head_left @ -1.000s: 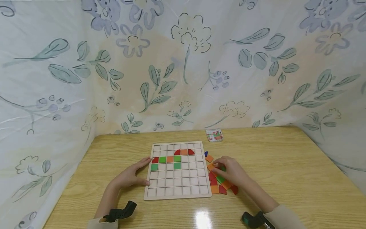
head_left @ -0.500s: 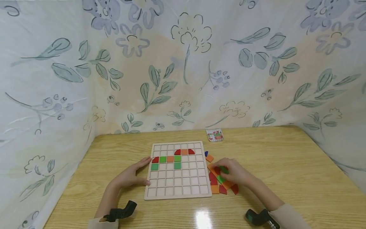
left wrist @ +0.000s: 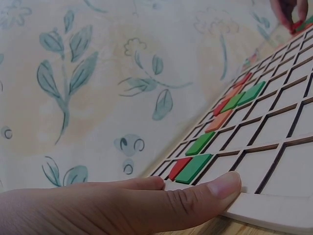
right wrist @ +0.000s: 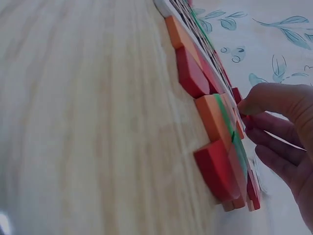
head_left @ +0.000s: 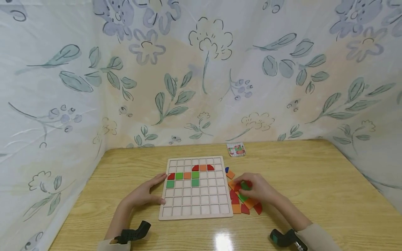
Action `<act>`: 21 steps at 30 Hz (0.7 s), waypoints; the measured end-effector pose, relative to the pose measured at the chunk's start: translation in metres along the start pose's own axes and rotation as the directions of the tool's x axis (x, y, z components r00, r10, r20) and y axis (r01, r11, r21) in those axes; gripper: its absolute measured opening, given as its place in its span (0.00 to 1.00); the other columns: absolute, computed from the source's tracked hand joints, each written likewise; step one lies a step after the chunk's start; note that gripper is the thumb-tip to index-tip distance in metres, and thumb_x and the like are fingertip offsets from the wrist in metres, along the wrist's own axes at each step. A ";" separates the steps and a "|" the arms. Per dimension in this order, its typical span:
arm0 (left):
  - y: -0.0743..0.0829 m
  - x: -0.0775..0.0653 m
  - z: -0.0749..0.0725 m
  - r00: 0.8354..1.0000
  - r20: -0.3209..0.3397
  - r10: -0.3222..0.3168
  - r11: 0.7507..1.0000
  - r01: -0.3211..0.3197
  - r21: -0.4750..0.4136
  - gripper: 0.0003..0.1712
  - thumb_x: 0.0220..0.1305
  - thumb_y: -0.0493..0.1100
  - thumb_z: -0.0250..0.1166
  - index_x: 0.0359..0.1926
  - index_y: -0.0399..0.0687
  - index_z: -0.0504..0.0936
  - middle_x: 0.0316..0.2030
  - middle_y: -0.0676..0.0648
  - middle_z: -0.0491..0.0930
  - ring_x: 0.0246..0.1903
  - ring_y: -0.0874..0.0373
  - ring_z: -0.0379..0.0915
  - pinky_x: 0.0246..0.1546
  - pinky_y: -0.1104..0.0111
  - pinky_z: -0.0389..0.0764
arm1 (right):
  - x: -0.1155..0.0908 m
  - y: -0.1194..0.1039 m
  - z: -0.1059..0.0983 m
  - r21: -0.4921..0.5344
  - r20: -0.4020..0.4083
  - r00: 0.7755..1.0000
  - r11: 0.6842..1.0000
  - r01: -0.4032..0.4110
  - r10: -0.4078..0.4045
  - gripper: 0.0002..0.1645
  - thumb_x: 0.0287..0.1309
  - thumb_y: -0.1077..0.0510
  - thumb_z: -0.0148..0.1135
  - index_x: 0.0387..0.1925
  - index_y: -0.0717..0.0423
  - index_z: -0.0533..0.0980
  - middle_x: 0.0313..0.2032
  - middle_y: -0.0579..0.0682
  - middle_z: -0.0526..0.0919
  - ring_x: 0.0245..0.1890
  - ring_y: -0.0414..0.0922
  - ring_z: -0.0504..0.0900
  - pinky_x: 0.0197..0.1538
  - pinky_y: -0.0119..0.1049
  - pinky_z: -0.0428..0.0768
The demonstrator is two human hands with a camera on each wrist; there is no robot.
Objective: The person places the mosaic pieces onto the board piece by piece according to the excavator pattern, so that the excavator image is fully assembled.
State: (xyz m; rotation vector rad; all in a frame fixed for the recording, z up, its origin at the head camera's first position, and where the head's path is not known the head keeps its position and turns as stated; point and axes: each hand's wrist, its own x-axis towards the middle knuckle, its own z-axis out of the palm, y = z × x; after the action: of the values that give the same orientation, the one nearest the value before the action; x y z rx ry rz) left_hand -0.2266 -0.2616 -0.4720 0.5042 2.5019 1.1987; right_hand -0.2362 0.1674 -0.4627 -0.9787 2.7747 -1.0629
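A pale wooden grid board [head_left: 185, 201] lies on the table with red, green and orange tiles in some cells. My left hand [head_left: 146, 191] rests at its left edge, fingers fairly straight; the left wrist view shows the thumb [left wrist: 226, 185] lying on the rim. To the right of the board is a loose pile of tiles, including an orange square [head_left: 236, 208] and a red curved tile [head_left: 258, 208]. Over this pile, my right hand [head_left: 259, 188] has its thumb and fingers curled together, pinching a red tile [right wrist: 237, 94]. The fingers partly hide that tile.
A small printed pattern card [head_left: 236, 149] lies behind the pile, near the back of the table. A blue tile [head_left: 226, 169] and an orange tile [head_left: 230, 174] lie by the board's right edge. Flowered cloth [head_left: 207, 104] hangs behind the table.
My right hand has shifted slightly right over the pile, its fingers working among the tiles, and a red tile shows at its fingertips. My left hand has stayed at the board's edge.
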 end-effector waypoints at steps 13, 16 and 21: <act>-0.002 -0.001 0.001 1.000 -0.004 0.015 1.000 -0.015 0.018 0.54 0.44 0.52 0.73 0.70 0.49 0.56 0.71 0.41 0.47 0.69 0.38 0.37 0.62 0.39 0.46 | 0.025 -0.010 0.009 -0.012 -0.075 0.992 0.995 0.103 -0.103 0.10 0.47 0.62 0.69 0.35 0.52 0.81 0.35 0.42 0.83 0.36 0.41 0.80 0.41 0.40 0.80; -0.001 -0.001 0.002 1.000 -0.006 0.013 1.000 -0.013 0.020 0.54 0.44 0.52 0.73 0.70 0.49 0.56 0.71 0.41 0.47 0.69 0.38 0.37 0.62 0.39 0.46 | 0.038 -0.017 0.016 -0.022 -0.086 0.990 0.993 0.115 -0.116 0.09 0.47 0.61 0.69 0.34 0.51 0.82 0.35 0.42 0.83 0.37 0.42 0.80 0.42 0.41 0.80; -0.001 -0.001 0.002 1.000 -0.007 0.007 1.000 -0.007 0.020 0.53 0.44 0.52 0.73 0.70 0.50 0.56 0.71 0.41 0.48 0.69 0.39 0.37 0.63 0.40 0.45 | 0.063 -0.025 0.031 -0.025 -0.092 0.984 0.988 0.151 -0.153 0.08 0.48 0.61 0.69 0.34 0.53 0.82 0.36 0.44 0.84 0.38 0.43 0.80 0.40 0.38 0.79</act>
State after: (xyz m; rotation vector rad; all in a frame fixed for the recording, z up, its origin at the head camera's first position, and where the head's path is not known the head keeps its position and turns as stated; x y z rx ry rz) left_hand -0.2253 -0.2617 -0.4740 0.5142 2.5226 1.1817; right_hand -0.2658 0.0994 -0.4585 -1.1901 2.8261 -1.1326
